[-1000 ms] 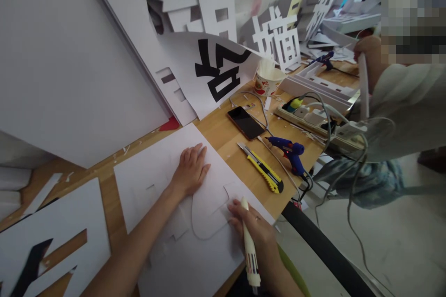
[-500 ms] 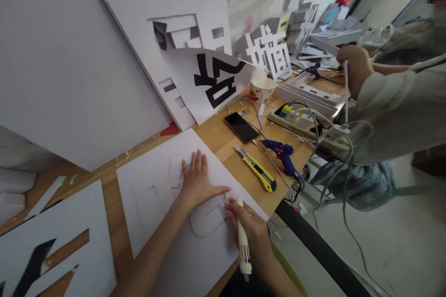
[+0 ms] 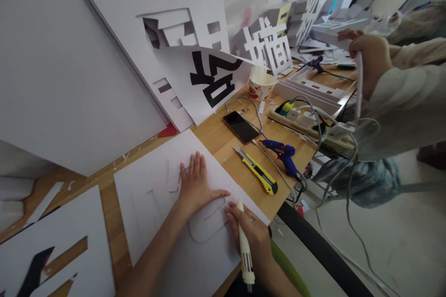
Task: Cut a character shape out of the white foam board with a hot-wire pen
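A white sheet with thin drawn outlines lies on the wooden table under both hands. My left hand presses flat on it, fingers spread and thumb pointing right. Gripped in my right hand is a thick cream multicolour pen, its tip end up by the fingers and its button end towards me. My right fingertips rest at the sheet's right part, near a curved line. Beyond the sheet lie a yellow utility knife, a blue glue gun and a dark phone.
A power strip with cables stands at the right edge, by a paper cup. White cut-out boards and a sheet with a black character lean behind. A co-worker's hand holds a white strip. Another cut board lies left.
The view has shifted slightly. My hands and the pen stay in nearly the same place on the sheet. The co-worker's hands have moved a little, and a second one now shows.
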`<action>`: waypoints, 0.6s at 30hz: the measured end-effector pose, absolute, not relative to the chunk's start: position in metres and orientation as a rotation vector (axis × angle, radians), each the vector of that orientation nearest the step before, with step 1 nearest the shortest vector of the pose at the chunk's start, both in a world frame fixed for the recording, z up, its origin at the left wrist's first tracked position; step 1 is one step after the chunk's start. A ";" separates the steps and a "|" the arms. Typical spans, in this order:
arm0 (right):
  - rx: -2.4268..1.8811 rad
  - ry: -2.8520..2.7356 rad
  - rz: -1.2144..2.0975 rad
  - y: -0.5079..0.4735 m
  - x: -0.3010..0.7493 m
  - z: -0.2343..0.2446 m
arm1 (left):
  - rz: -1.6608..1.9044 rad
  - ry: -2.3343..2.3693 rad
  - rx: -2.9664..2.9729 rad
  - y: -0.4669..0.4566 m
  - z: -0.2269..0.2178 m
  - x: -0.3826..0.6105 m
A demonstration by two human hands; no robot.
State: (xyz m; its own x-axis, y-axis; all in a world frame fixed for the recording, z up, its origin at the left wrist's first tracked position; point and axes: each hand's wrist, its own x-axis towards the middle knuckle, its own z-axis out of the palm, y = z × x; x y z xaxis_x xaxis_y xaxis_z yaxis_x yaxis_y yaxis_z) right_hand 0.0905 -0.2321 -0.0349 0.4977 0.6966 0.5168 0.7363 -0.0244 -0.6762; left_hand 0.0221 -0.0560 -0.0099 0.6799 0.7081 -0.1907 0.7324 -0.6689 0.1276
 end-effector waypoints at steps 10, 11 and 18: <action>-1.798 -1.006 -0.051 -0.230 0.079 -0.045 | 0.278 1.281 2.802 -0.021 0.002 -0.013; -1.794 -0.998 -0.042 -0.229 0.078 -0.045 | 0.290 1.289 2.812 -0.017 0.003 -0.017; -1.793 -1.089 -0.073 -0.230 0.083 -0.051 | 0.337 1.233 2.855 -0.002 -0.011 -0.034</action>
State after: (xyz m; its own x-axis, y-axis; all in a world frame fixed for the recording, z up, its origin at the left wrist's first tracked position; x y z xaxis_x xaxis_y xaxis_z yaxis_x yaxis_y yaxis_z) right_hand 0.0829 -0.2302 -0.0515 0.5936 0.6363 0.4926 0.6962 -0.0990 -0.7110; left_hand -0.0337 -0.0021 -0.0112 0.6661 0.7209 0.1913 0.7178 -0.6893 0.0978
